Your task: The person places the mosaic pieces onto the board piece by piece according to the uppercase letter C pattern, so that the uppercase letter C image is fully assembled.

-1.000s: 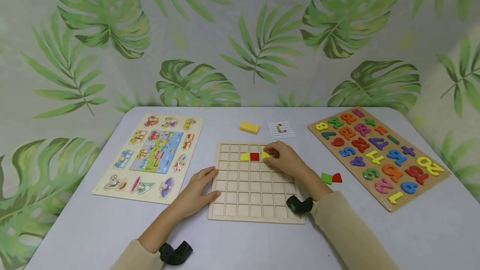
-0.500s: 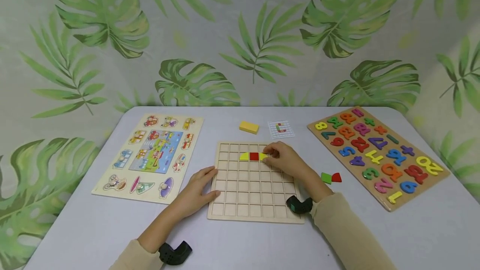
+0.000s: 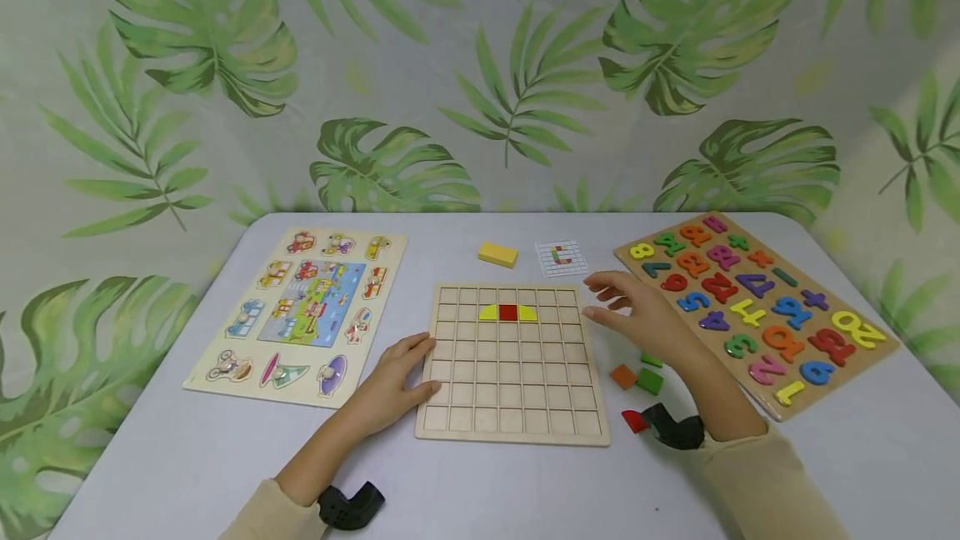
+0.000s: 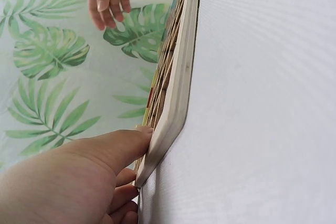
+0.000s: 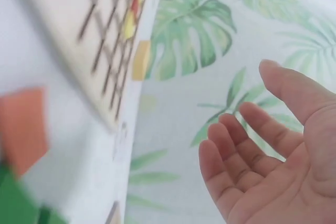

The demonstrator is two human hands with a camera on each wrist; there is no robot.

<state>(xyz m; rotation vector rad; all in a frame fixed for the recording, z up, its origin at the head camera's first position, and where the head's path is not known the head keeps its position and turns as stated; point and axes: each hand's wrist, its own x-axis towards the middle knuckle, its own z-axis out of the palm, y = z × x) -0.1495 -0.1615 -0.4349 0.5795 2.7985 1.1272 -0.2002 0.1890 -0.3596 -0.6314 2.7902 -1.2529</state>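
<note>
A wooden number puzzle board [image 3: 757, 315] on the table's right side carries coloured raised digits, among them a yellow 8, a purple 4, a yellow 20 and a yellow 1, plus arithmetic signs.

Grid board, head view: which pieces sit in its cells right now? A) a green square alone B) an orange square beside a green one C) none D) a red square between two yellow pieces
D: on the grid board a red square sits between two yellow pieces, second row.
</note>
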